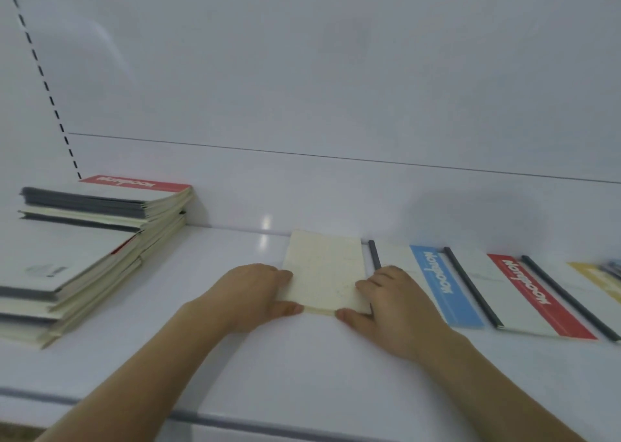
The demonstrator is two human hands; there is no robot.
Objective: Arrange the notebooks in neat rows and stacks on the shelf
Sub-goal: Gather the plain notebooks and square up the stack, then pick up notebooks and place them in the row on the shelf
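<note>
Both bare forearms reach forward and slightly inward, wrists low. The left grip (255, 293) lies palm down, fingers curled at one side edge of a cream notebook (324, 272), thumb at its near edge. The right grip (393, 302) mirrors it on the opposite side, fingertips on the cover, thumb pointing toward the left thumb.

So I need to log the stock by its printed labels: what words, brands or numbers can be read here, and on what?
"Notebook", white letters, upside down from here: red band of the top notebook on the left stacks.
"Notebook", white letters running sideways: blue band notebook.
"Notebook", same style: red band notebook.
Grey mark on the nearer stack's cover: too blurred to read.
Yellow band notebook: nothing legible.
Cream notebook between the hands: no text shows.
</note>
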